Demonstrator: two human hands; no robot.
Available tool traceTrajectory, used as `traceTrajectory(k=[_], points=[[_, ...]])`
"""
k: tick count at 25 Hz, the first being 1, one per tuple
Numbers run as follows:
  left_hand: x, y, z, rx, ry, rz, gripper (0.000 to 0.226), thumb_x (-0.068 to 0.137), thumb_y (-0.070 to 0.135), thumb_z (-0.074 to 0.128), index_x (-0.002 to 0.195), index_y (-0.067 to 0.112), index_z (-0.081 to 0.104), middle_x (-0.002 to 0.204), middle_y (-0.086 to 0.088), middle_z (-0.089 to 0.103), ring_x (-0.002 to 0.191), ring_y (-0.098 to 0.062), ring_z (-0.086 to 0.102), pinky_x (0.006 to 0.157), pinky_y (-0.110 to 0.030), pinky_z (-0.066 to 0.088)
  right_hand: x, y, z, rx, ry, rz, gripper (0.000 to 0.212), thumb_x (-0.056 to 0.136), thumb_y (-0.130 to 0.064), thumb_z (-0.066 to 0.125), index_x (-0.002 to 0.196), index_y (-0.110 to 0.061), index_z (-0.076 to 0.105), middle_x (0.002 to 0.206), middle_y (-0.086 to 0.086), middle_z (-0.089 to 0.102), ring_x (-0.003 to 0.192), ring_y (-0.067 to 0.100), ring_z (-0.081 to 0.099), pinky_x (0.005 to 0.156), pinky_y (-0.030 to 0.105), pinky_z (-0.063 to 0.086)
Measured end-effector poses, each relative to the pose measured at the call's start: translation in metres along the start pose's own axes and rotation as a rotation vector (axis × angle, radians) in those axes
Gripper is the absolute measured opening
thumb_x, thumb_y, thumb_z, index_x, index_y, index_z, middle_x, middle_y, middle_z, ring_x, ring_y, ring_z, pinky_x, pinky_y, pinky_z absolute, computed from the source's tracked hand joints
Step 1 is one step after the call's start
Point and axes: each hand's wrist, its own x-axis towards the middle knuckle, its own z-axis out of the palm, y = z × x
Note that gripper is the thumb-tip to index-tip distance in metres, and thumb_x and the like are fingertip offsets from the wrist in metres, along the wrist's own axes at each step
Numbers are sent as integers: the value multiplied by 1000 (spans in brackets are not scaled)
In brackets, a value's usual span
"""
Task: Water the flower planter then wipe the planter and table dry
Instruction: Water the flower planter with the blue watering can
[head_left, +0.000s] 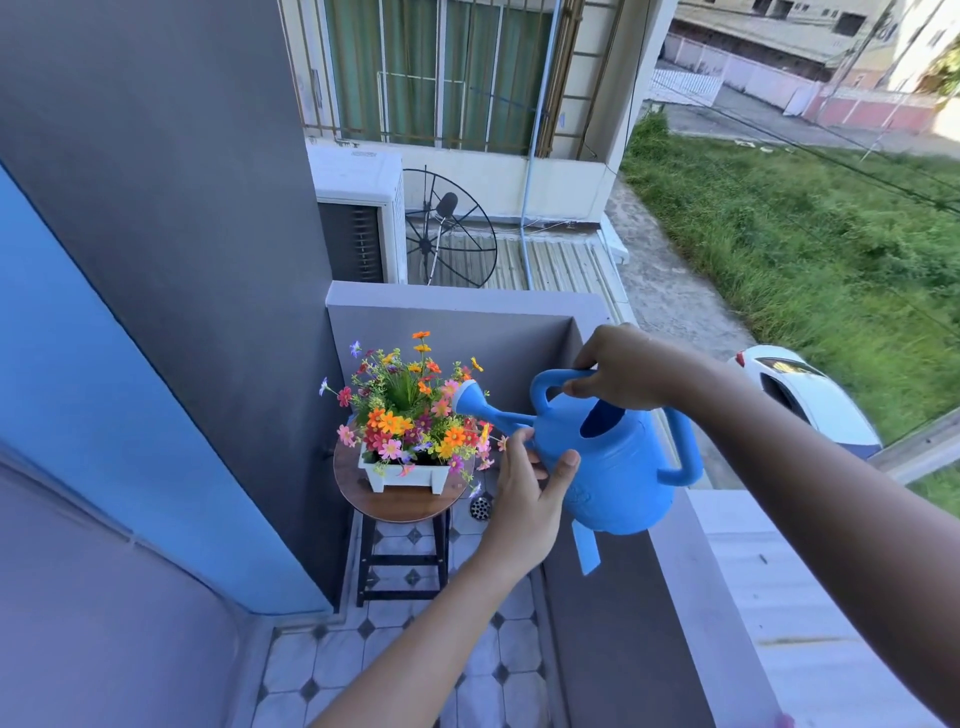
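**A:** From the head camera, where is everything?

**B:** The white planter (405, 475), full of mixed flowers (410, 410), sits on the small round wooden desk (405, 506) in the balcony corner. The blue plastic watering can (618, 467) is in the air beside the balcony wall (613, 597), nearer the person than the planter. Its rose (465, 397) points at the right side of the blooms. I can't make out any water coming out.

**A:** And the hands?

**B:** The right hand (628, 369) is clenched around the can's top handle. The left hand (524, 493) cups the front, with the thumb on the body and the fingers bent round the root of the spout.

**A:** How will the can handle?

**B:** The walls look stiff, smooth and thin. I'd guess it's light when empty and front-heavy once tipped with water inside. The top handle carries the weight, and the hand at the spout steers the tilt. That smooth plastic could get slick when wet.

**A:** The planter?

**B:** It's rigid plastic on little feet and probably slides easily. For wiping, I'd steady it by the rim, not the stems. No cloth shows here.
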Motion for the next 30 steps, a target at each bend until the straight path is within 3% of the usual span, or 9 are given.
traceTrajectory(k=[7, 11, 15, 20, 23, 26, 30], points=[[19, 1, -13, 29, -19, 2, 61, 88, 64, 46, 134, 26, 35, 120, 1, 54, 102, -10, 60, 83, -23, 50, 16, -6, -3, 32, 19, 37, 40, 93, -39, 68, 94, 0, 72, 71, 9, 55, 53, 29, 52, 46, 27, 39], [45, 0, -24, -10, -73, -33, 71, 83, 70, 48, 136, 25, 34, 119, -2, 56, 102, -11, 61, 89, -42, 55, 34, -13, -10, 39, 35, 60, 42, 92, -40, 71, 93, 2, 72, 66, 11, 57, 45, 29, 55, 44, 26, 41], [64, 1, -31, -27, -95, -59, 71, 83, 68, 49, 137, 25, 33, 122, -1, 56, 106, -9, 60, 93, -41, 54, 51, -18, -16, 61, 48, 79, 41, 90, -37, 74, 87, 3, 69, 63, 10, 53, 42, 28, 53, 44, 27, 41], [78, 3, -49, -50, -68, -53, 55, 92, 53, 49, 136, 23, 35, 118, -3, 57, 102, -8, 61, 88, -33, 55, 70, -31, -17, 80, 63, 63, 35, 93, -33, 71, 85, 1, 66, 68, 11, 55, 44, 27, 52, 42, 25, 40], [83, 1, -64, -51, -55, -48, 54, 92, 51, 49, 137, 24, 34, 117, -1, 56, 102, -7, 60, 85, -23, 52, 81, -43, -16, 79, 78, 52, 34, 94, -33, 70, 83, -1, 62, 66, 9, 54, 45, 26, 52, 43, 26, 41], [90, -6, -83, -38, -38, -59, 69, 86, 66, 49, 141, 28, 31, 129, -1, 52, 113, -11, 59, 97, -38, 50, 92, -58, -15, 87, 82, 26, 36, 95, -31, 68, 75, -2, 58, 68, 11, 54, 47, 28, 51, 45, 29, 43], [93, -12, -103, -33, 3, -63, 68, 83, 69, 50, 137, 31, 33, 128, 0, 51, 111, -15, 58, 95, -40, 49, 103, -78, -14, 80, 75, 1, 44, 96, -29, 66, 65, -7, 45, 65, 9, 46, 44, 26, 45, 44, 27, 39]])
